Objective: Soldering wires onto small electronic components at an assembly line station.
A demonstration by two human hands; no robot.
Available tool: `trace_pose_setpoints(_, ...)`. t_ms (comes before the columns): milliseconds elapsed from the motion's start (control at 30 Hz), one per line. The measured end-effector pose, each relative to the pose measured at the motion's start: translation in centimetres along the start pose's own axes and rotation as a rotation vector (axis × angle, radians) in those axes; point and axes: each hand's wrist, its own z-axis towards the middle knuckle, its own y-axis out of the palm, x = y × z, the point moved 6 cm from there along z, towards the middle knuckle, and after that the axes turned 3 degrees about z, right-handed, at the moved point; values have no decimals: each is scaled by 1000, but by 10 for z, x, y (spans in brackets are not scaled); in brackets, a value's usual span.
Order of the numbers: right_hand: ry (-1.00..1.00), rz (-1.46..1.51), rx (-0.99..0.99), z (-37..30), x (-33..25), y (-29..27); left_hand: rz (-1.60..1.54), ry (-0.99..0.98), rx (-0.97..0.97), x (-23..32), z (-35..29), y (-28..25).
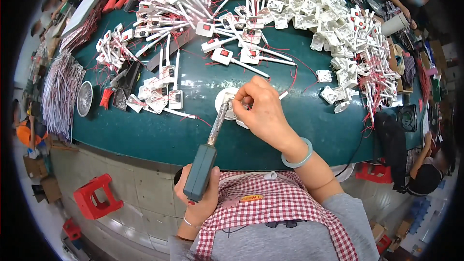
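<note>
My left hand (209, 199) is wrapped round the green grip of a gun-shaped soldering iron (199, 173). Its long metal barrel points up and away, with the tip over a round white piece (220, 97) on the table. Over that same piece, the thumb and forefinger of my right hand (265, 111) are pinched together close to the iron's tip. What they hold is hidden or too small to make out. Part of a white housing shows under my right hand. Just beyond lies a white housing with a red switch (222, 56) and a white tube.
Switch housings with tubes and red wires (169, 19) heap at the far left. Empty white housings (295, 0) pile up at the far right. A metal bowl (84, 99) and bundled wires (58, 96) stand leftward on the green table (145, 137). Red stools (98, 197) stand below; other people work around.
</note>
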Motion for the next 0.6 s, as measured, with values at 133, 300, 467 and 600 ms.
trace_pose_setpoints(133, 18, 2, -7, 0, 0, 0, 19, -43, -44, 1, 0, -2)
trace_pose_setpoints(300, 19, -2, -13, 1, -2, 1, -57, -22, 25, -15, -14, -6)
trace_pose_setpoints(467, 35, -9, -8, 1, -1, 0, -65, 0, 68, -12, -13, -8)
trace_pose_setpoints(600, 20, -28, 1, 1, -1, 1, -77, -29, 105, -16, -16, -8)
